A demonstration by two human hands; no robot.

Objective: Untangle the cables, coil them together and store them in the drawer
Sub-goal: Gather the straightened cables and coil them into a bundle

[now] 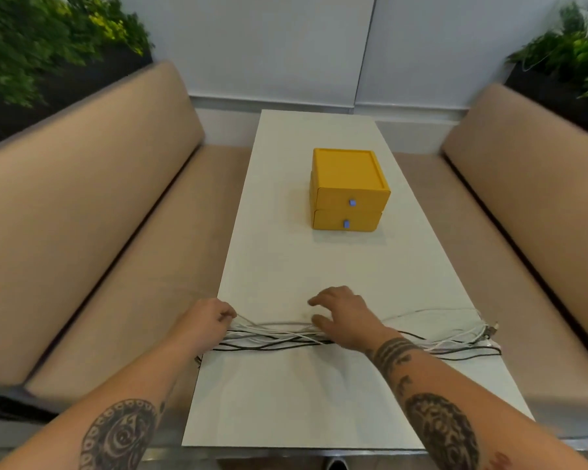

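White and black cables (279, 335) run from the pinching left hand (209, 318) beneath the loosely spread right hand (345, 317).

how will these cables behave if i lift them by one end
Probably floppy: the cables lie in loose strands across the table, so they would sag and trail. Likely light, being so thin. The strands cross, so pulling one may drag others.
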